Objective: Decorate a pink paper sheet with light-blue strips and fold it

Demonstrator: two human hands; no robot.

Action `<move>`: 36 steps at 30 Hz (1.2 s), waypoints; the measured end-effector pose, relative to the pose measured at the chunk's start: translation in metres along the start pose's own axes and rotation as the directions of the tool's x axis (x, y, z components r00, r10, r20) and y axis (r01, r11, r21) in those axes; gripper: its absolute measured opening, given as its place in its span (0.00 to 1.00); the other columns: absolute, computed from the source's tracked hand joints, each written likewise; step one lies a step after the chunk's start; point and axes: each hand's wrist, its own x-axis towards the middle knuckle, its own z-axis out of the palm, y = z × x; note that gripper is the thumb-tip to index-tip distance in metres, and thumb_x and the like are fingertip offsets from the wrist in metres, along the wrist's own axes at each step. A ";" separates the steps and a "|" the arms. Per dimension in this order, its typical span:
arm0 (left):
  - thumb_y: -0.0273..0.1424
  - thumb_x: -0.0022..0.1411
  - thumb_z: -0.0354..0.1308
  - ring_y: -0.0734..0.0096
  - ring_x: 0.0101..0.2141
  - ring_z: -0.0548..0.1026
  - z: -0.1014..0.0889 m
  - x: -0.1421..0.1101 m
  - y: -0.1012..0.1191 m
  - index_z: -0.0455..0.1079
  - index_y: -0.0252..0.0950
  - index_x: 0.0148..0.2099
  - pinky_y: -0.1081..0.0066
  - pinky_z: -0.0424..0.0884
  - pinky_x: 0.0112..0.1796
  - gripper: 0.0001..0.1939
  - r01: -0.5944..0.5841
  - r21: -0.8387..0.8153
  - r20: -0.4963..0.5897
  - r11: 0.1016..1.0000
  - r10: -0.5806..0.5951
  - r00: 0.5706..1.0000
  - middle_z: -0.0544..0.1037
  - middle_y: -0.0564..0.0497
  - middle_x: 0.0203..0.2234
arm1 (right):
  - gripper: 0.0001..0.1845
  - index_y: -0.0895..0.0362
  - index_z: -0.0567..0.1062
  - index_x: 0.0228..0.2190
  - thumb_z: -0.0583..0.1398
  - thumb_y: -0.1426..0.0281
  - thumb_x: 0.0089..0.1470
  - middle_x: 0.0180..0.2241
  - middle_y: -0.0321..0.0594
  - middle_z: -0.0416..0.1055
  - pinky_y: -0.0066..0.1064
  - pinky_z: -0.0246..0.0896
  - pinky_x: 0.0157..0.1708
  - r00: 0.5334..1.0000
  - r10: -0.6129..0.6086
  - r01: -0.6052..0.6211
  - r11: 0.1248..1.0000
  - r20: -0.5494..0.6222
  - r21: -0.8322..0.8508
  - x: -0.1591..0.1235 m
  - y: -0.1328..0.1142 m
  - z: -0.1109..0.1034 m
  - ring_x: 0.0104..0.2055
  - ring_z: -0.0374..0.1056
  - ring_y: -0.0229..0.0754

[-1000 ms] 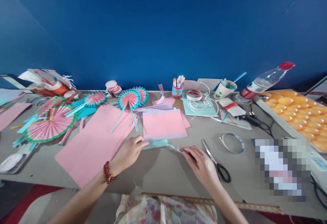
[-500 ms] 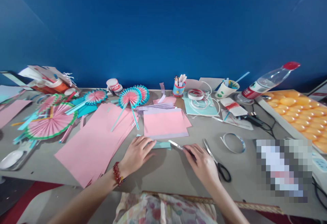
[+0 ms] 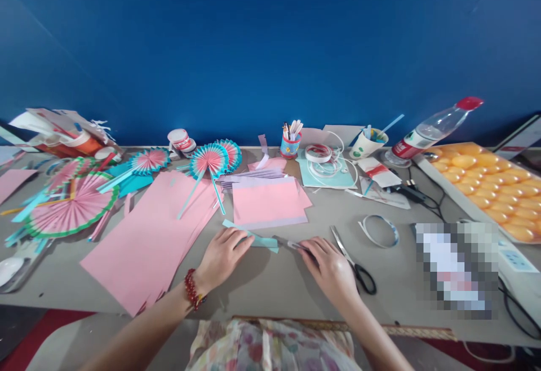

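My left hand, with a red bead bracelet at the wrist, presses its fingers down on a teal paper strip on the table. The strip sticks out past both sides of the fingers. In my right hand a craft knife is gripped, its tip pointing left, a little apart from the strip's right end; the blade looks blurred. Scissors with black handles lie just right of that hand. Beyond my hands lies a pink sheet with lilac edges.
Pink sheets spread at the left, near folded paper fans. A roll of tape lies right of the scissors. A pen cup, a paper cup and a leaning bottle stand at the back. A blue wall rises behind.
The knife has drawn back from the strip's right end, and its blade shows less. The strip's left end now shows more beyond my left hand. The whole view has shifted slightly.
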 end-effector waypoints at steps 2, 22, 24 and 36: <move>0.26 0.71 0.51 0.60 0.45 0.72 0.000 0.000 0.000 0.70 0.39 0.56 0.60 0.70 0.46 0.14 0.008 -0.003 -0.005 1.000 -0.008 1.000 0.76 0.46 0.45 | 0.10 0.55 0.73 0.40 0.52 0.67 0.67 0.37 0.43 0.75 0.38 0.66 0.39 1.000 -0.005 0.005 1.000 0.016 -0.005 0.000 0.000 0.000 0.39 0.71 0.45; 0.28 0.73 0.47 0.60 0.50 0.72 0.001 0.001 0.001 0.66 0.37 0.60 0.58 0.72 0.50 0.17 0.091 -0.070 0.054 0.993 -0.087 0.995 0.73 0.43 0.50 | 0.14 0.54 0.75 0.38 0.50 0.68 0.67 0.36 0.42 0.73 0.36 0.63 0.38 0.994 -0.100 0.105 0.988 0.053 -0.110 0.008 -0.003 -0.002 0.37 0.68 0.45; 0.24 0.73 0.44 0.60 0.57 0.68 0.001 0.002 0.001 0.60 0.36 0.66 0.57 0.67 0.57 0.22 -0.004 -0.087 0.095 0.996 0.012 0.995 0.70 0.42 0.58 | 0.14 0.54 0.75 0.39 0.50 0.69 0.67 0.36 0.42 0.73 0.35 0.63 0.38 0.989 -0.127 0.135 0.984 0.077 -0.116 0.010 -0.002 -0.003 0.37 0.68 0.45; 0.46 0.73 0.47 0.62 0.68 0.52 0.000 0.011 0.003 0.46 0.36 0.73 0.57 0.48 0.67 0.34 -0.250 -0.162 0.222 0.955 0.282 0.933 0.56 0.43 0.68 | 0.17 0.53 0.78 0.43 0.49 0.67 0.69 0.35 0.42 0.73 0.34 0.60 0.36 0.979 -0.177 0.195 0.957 0.099 -0.213 0.006 0.000 0.000 0.37 0.67 0.44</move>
